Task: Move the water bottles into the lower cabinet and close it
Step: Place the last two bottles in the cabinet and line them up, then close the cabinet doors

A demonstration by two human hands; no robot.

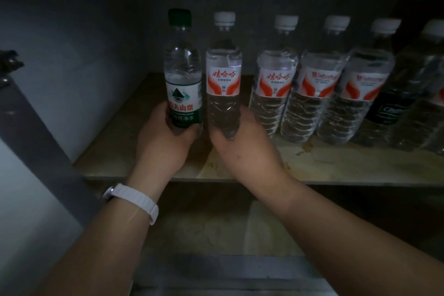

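Inside the dim cabinet, my left hand (165, 142) grips the base of a green-capped, green-labelled water bottle (183, 67), held upright just above the shelf (134, 166). Beside it, my right hand (240, 149) grips the base of a white-capped bottle with a red-and-white label (224, 72), also upright. The two bottles nearly touch. To their right, several more bottles stand in a row on the shelf: three with red-and-white labels (274, 79) and a dark-labelled one (394, 103).
The open cabinet door's edge and hinge (9, 62) lie at the left. A lower shelf (216, 226) shows beneath the shelf board. The cabinet's back wall (240, 0) stands close behind the bottles. A white watch band is on my left wrist (134, 199).
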